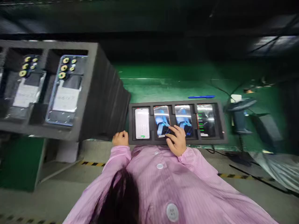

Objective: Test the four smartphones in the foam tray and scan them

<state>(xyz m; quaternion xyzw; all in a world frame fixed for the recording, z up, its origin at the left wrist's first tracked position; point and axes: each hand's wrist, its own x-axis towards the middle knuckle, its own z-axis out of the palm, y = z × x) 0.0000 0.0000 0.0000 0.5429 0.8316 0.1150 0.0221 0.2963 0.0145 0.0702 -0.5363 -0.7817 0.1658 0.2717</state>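
Note:
A dark foam tray [151,142] lies in front of me with several smartphones in its compartments. The leftmost phone [142,123] shows a white screen. Beside it, a second phone [161,116] and a third phone [183,115] glow with a blue picture, and the rightmost phone [205,119] has a dark screen with green marks. My right hand [177,140] hovers over or touches the lower part of the two middle phones, fingers spread and holding nothing. At the tray's left end, my left hand [121,138] rests curled into a loose fist, with nothing visible in it.
A tall stack of dark foam trays [105,93] stands at the left, its top one holding phones back side up, including a blue-edged phone [66,90]. Behind the tray lies a blue pen [201,97] on the green bench [151,84]. A blurred scanner-like device [240,115] and cables are at right.

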